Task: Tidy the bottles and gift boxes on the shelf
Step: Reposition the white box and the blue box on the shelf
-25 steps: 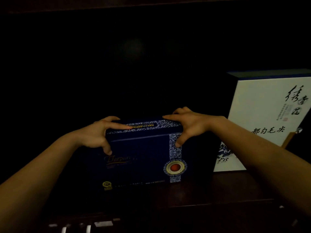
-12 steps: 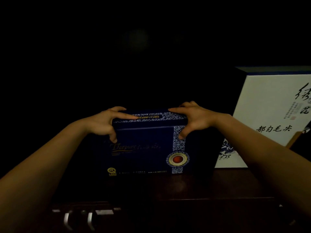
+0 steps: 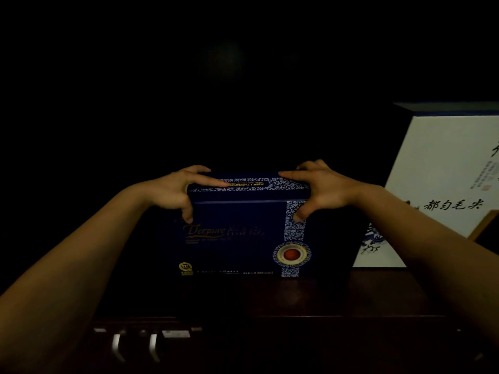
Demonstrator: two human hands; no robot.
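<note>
A dark blue gift box [image 3: 237, 238] with gold lettering, a blue-and-white patterned band and a round red emblem stands upright on the dark wooden shelf [image 3: 310, 295]. My left hand [image 3: 172, 193] grips its top left corner, fingers lying on the top and thumb on the front face. My right hand [image 3: 321, 191] grips the top right corner the same way. A taller white gift box [image 3: 442, 168] with black calligraphy stands just to the right, leaning slightly. No bottles are visible in the dim light.
The shelf's back and left side are in deep darkness. Below the shelf's front edge, several pale metallic shapes [image 3: 135, 344] show faintly at lower left. A brown wooden piece [image 3: 486, 225] sits against the white box at the far right.
Both hands have carried the blue box slightly back and to the right; it now stands squarer to me, bottom on the shelf. The grip is unchanged.
</note>
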